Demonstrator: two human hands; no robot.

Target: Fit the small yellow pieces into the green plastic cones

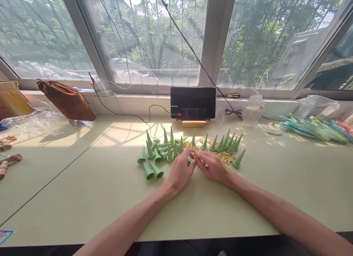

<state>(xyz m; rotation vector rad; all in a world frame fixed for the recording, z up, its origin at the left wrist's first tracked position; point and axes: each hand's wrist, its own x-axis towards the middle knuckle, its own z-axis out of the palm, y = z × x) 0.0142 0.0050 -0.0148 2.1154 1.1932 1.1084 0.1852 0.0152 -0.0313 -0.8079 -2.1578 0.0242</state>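
Observation:
My left hand and my right hand meet at the middle of the table, fingertips almost touching. Curled around a green plastic cone, my left hand hides most of it; a bit of green shows between the fingers. My right hand has its fingers pinched together at that cone, and what they hold is too small to make out. Several green cones stand or lie to the left. More upright cones are behind and right of my hands, one of them apart. Small yellow pegs lie scattered among them.
A dark tablet and a phone lean on a wooden stand behind the cones. Bagged green and yellow pieces lie at right. A brown drawstring bag and wooden pieces are at left. A cable crosses the back.

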